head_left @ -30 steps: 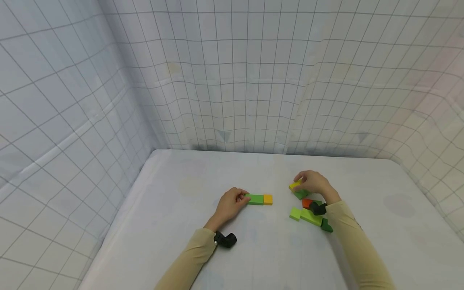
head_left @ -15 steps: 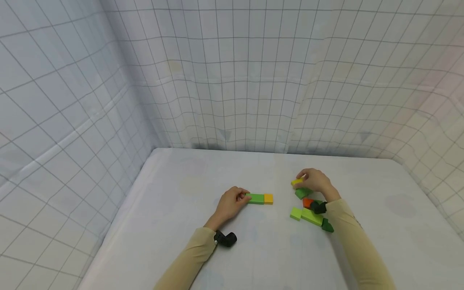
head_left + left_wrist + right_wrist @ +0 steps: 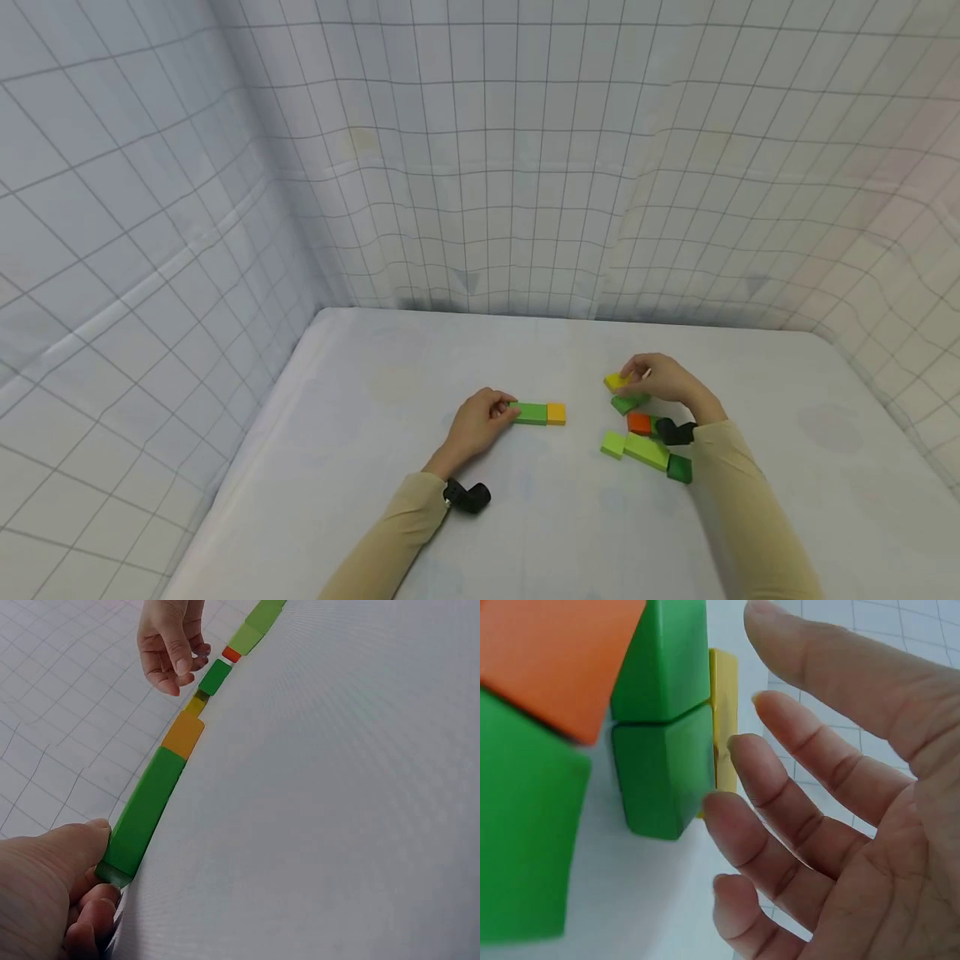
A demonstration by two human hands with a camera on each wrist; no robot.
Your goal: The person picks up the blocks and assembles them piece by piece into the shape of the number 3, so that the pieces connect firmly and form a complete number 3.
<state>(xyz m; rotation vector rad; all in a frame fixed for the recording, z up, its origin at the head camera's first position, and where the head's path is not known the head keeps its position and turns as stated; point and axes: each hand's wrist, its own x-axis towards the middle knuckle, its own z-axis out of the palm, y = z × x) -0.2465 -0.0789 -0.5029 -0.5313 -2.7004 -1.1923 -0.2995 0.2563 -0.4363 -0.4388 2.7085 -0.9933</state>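
My left hand (image 3: 474,422) pinches the left end of a long green block (image 3: 531,414) that lies on the table. Against that block's right end sits an orange-yellow square block (image 3: 556,414). My right hand (image 3: 667,379) is over the blocks at the right, beside a yellow block (image 3: 615,382). In the right wrist view, its thumb stands well apart from the loosely bent fingers (image 3: 761,772), and nothing is between them. Two green blocks (image 3: 664,776) stand against the yellow block (image 3: 724,712) there, with the fingertips right by them.
Nearer me on the right lie an orange-red block (image 3: 639,424), a light green square block (image 3: 612,444), a longer light green block (image 3: 646,451) and a dark green block (image 3: 679,468). A white cloth covers the table (image 3: 375,400). Gridded white curtains (image 3: 480,167) hang behind and beside it.
My right hand has drawn slightly right, off the yellow block, which has come to lie just behind the green ones. The left hand stays in place on the long green block.
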